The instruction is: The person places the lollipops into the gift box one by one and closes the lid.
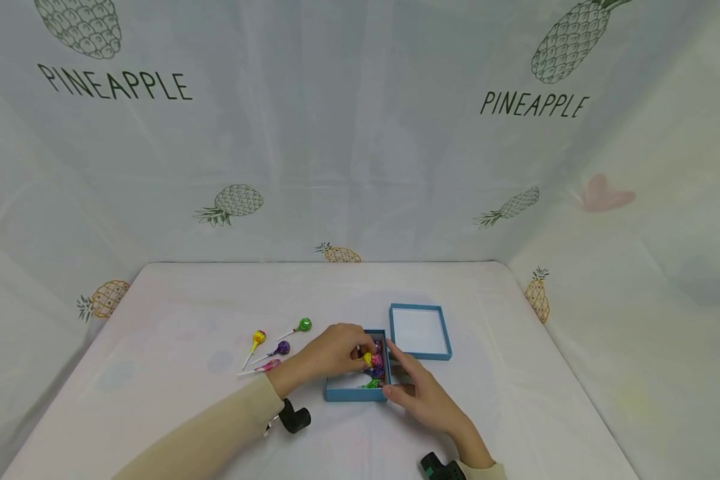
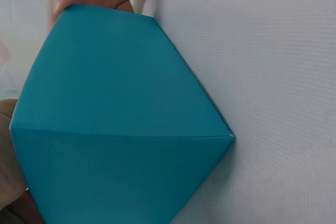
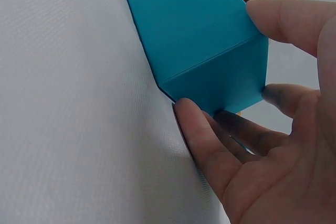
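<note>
In the head view, my left hand (image 1: pixel 337 350) covers the left side of the open blue box (image 1: pixel 355 395), fingers curled at a yellow-and-pink lollipop (image 1: pixel 367 360); I cannot tell whether they pinch it, or where its stick points. Left of the box, four loose lollipops (image 1: pixel 283 348) lie with heads away from me, sticks slanting back leftward. The lid (image 1: pixel 421 331) is beyond the box, rightward. At my left wrist, the box's walls block its contents. At my right wrist, my right hand (image 3: pixel 283 182) spreads wide, fingertips against the box
</note>
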A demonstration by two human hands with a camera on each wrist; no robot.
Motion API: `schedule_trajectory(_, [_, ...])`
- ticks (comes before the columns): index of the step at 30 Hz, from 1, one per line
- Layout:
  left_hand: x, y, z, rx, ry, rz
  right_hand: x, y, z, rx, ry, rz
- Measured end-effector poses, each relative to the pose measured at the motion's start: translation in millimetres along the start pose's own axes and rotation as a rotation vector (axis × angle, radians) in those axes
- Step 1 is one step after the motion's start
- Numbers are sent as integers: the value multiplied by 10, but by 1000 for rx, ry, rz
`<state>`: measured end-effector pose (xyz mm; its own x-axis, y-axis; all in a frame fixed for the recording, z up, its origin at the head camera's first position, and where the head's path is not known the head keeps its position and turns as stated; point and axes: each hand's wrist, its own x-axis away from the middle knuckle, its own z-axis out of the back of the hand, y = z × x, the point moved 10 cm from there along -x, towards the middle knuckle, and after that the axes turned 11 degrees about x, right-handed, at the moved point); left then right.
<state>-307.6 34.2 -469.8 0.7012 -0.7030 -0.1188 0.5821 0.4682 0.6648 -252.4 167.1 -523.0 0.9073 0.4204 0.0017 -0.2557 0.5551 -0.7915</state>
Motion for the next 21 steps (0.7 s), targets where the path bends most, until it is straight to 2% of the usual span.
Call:
schedule_trajectory(8, [-1,-13,-81,-47,-5,-18,-2,-38,12,26,9,35])
schedule_trajectory(21, [26,15,-149,-130,-26,-10,-8,28,1,13,10,-14])
